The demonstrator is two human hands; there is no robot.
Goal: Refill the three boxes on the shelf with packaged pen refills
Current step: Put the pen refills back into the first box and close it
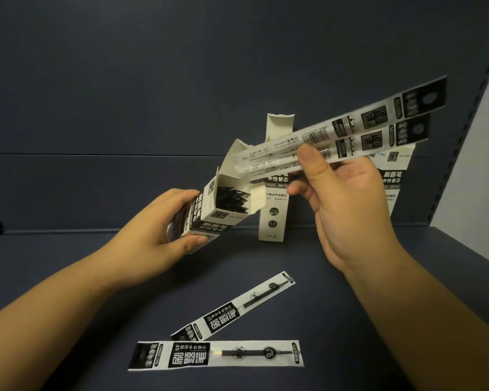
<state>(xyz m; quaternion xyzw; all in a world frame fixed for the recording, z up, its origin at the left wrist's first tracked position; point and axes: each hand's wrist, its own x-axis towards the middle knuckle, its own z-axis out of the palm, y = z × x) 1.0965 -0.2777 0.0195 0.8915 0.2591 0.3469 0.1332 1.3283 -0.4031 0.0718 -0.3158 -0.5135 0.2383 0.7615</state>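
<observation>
Right hand (347, 204) is lining up two refill packs (342, 134) with the tilted box (223, 204).
Left hand (156, 235) is gripping that box, mouth facing up-right; the packs' long axis is pointing down-left, tips just above the opening.

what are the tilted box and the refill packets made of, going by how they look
The tilted box in the left hand looks like thin matte printed cardboard: creased open flaps with a plain cream inside. The refill packets pinched by the right hand seem to be thin plastic film sleeves. The flat packet on the shelf shows the refill through a clear, faintly glossy window.
</observation>
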